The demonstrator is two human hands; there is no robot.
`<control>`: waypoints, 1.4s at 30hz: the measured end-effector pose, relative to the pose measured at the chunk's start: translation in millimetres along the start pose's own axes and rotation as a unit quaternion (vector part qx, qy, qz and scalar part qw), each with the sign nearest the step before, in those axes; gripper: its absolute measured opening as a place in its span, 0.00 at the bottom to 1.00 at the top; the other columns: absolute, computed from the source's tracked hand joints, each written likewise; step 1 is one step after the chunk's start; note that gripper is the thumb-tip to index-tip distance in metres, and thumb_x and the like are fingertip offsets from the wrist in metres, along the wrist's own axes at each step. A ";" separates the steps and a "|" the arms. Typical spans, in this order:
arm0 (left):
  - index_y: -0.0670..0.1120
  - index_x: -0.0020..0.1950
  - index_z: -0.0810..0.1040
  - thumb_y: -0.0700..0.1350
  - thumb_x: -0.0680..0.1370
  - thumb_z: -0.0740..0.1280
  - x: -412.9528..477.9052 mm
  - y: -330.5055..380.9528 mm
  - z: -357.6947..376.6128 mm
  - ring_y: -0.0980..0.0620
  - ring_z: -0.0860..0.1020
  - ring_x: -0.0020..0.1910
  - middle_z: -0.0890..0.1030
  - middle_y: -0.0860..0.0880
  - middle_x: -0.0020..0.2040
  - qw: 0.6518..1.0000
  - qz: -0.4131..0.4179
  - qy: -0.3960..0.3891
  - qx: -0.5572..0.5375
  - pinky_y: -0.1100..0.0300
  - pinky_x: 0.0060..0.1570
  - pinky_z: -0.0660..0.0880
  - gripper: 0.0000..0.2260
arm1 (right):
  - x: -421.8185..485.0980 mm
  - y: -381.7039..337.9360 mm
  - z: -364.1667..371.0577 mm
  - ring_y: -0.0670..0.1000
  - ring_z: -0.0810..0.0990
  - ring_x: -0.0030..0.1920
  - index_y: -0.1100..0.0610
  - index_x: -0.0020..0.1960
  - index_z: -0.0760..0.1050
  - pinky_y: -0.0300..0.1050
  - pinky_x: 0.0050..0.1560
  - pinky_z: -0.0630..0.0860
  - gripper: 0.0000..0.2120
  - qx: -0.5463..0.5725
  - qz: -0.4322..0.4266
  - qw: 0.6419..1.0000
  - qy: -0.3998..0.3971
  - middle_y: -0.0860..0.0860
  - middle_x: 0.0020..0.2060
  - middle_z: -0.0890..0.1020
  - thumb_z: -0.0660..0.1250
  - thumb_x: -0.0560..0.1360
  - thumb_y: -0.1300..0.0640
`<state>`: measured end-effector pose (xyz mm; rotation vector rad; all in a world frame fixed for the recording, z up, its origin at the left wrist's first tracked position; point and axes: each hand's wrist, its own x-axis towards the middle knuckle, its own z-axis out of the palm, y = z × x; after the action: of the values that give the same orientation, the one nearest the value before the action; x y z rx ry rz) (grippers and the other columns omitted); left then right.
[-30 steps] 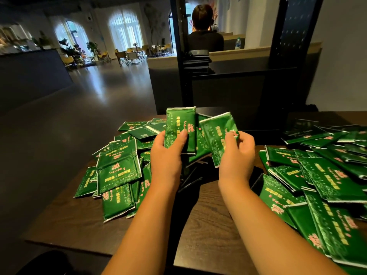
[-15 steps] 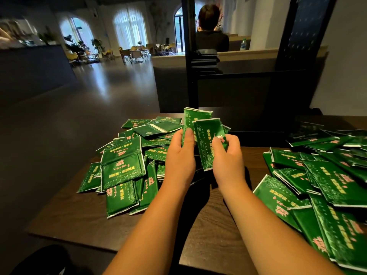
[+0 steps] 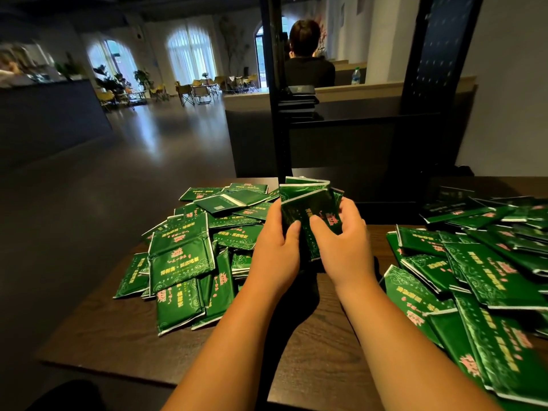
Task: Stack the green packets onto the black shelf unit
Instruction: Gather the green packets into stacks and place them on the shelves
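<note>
Between my two hands stands a small bundle of green packets [image 3: 308, 204], held upright above the dark wooden table [image 3: 124, 336]. My left hand [image 3: 274, 250] grips its left side with the thumb on the front. My right hand [image 3: 341, 244] grips the right side, thumb also on the front. One loose heap of green packets [image 3: 189, 250] lies on the table to the left, another heap [image 3: 480, 271] to the right. The black shelf unit [image 3: 355, 120] rises just behind the table, with a short stack of packets [image 3: 299, 97] on its shelf.
A person in black [image 3: 308, 63] sits with their back to me beyond the shelf. A low partition wall [image 3: 370, 90] carries a water bottle [image 3: 355, 76]. Chairs and tables [image 3: 201, 91] stand far off on the dark floor to the left.
My hands have come together, so the two fanned groups of packets are now pressed into one bundle. The bundle has sunk slightly lower toward the table.
</note>
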<state>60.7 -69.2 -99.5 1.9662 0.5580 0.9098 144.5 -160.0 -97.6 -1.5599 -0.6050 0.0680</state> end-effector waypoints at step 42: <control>0.63 0.88 0.42 0.34 0.83 0.62 -10.5 -5.7 22.0 0.80 0.74 0.54 0.77 0.63 0.65 0.991 -0.046 -0.128 0.004 0.83 0.49 0.68 0.44 | -0.3 -3.9 -8.0 0.50 0.85 0.55 0.42 0.65 0.80 0.51 0.52 0.83 0.22 -0.015 0.131 0.991 -0.011 0.45 0.55 0.86 0.62 0.75 0.56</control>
<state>70.8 -84.9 -116.1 2.0079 0.4984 0.5869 146.1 -167.6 -93.2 -1.6625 -0.4169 0.2758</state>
